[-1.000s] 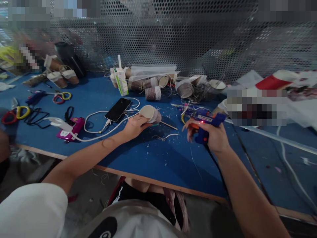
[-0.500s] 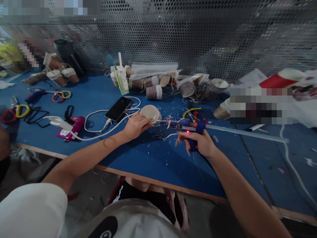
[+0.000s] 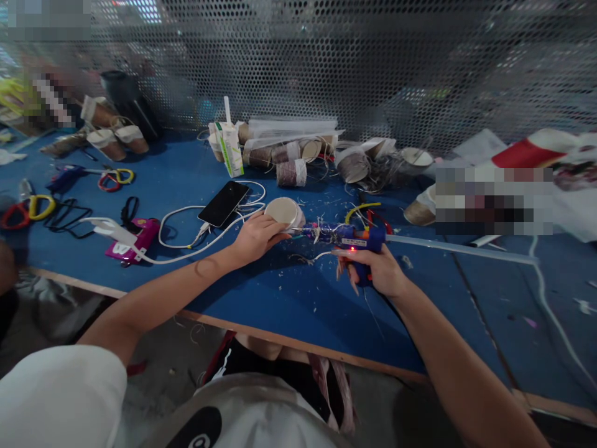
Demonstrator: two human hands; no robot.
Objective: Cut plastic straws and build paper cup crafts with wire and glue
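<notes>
My right hand [image 3: 377, 267] grips a blue hot glue gun [image 3: 357, 239] by its handle; a small red light glows on its side. A long clear glue stick [image 3: 461, 250] sticks out of the gun's back end. Stringy scraps cling to the barrel, and the nozzle points left, at the near edge of a small paper cup [image 3: 283, 213]. That cup shows its pale round end upward, and my left hand [image 3: 255, 238] holds it from the left with closed fingers. Whether the nozzle touches the cup I cannot tell.
A phone [image 3: 224, 204] with white cables lies behind my left hand. Several twine-wrapped cups [image 3: 291, 173] and a drink carton [image 3: 229, 149] stand farther back. Scissors [image 3: 41, 208] and a magenta device [image 3: 135, 241] lie left. A mesh panel [image 3: 298, 68] closes off the back.
My right hand and the glue gun have shifted very slightly left, nearer the cup. My left hand keeps its hold on the cup.
</notes>
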